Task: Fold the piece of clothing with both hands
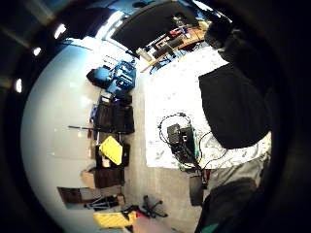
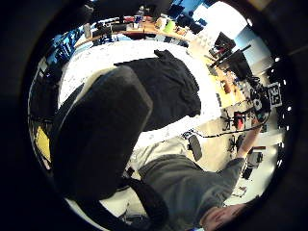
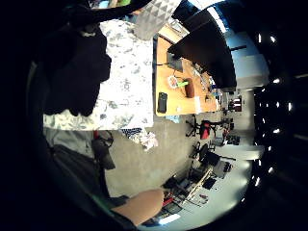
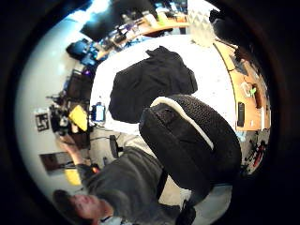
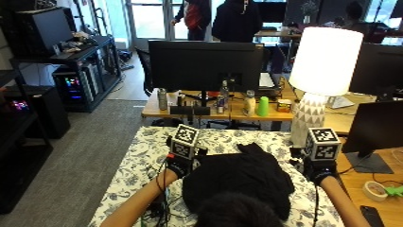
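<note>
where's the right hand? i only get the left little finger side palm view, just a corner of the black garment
observer: the right hand is up above the table's right side, beside the garment, not touching it
operator: and the left
observer: the left hand is raised at the garment's left edge, also off it
operator: garment flat?
observer: no, rumpled, with a bit sticking out at its far edge

We see a white lamp, a dark monitor, and what may be bottles on the wooden desk.
</note>
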